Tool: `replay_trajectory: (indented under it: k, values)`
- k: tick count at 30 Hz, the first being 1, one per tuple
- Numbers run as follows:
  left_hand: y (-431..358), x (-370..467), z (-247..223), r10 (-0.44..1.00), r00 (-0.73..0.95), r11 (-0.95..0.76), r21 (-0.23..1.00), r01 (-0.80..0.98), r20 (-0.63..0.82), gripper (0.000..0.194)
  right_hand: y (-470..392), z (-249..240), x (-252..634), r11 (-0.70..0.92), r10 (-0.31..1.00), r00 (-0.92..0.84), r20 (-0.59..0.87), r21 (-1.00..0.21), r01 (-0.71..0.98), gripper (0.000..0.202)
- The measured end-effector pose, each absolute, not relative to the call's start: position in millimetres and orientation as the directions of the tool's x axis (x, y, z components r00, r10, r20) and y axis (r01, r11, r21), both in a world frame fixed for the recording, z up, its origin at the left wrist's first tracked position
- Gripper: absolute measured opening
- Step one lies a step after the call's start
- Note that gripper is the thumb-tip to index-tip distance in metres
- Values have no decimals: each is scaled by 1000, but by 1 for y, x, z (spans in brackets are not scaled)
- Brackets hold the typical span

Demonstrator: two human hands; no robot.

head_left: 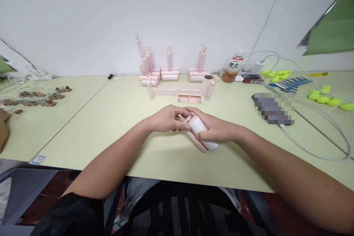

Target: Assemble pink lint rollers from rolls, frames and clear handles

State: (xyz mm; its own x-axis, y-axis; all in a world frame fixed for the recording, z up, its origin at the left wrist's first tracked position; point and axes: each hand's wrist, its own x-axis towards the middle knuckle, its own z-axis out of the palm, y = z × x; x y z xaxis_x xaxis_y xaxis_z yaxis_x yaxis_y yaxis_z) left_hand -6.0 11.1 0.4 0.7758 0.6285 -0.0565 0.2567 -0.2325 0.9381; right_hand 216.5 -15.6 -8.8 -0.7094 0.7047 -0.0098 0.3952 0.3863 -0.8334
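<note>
A pink and white cylindrical case (198, 126) is tilted between my hands above the table. My right hand (218, 128) wraps round its right side, thumb on the white roll. At the upper left end of the case, the thumb and fingers of my left hand (171, 118) pinch its edge. Just beyond stands a small open pink box (189, 99) with two round pink pieces. A clear pink tube (150, 88) stands to its left, another (211, 87) to its right. Behind are pink cases (170, 75) with upright pink tubes (201, 61).
A drink bottle (233, 67) stands at the back right. A phone (271, 108) with a white cable (304, 151) lies on the right. Yellow-green pieces (333, 100) are at the far right. Small wrapped items (35, 96) cover the far left of the table (110, 99).
</note>
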Motion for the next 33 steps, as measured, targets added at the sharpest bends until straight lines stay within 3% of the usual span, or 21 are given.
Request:
replay_trajectory:
  k: [18, 27, 33]
  values:
    - [13, -6, -4, 620, 783, -238, 939, 248, -50, 41, -14, -12, 216, 403, 703, -711, 5, -826, 393, 78]
    - [13, -4, -4, 616, 786, -244, 936, 253, -52, 42, -14, -14, 217, 383, 704, -709, -45, -817, 432, 91]
    - [16, -2, -10, 773, 634, -205, 946, 250, -1, 38, -9, -29, 214, 280, 842, -539, -21, -838, 469, 94]
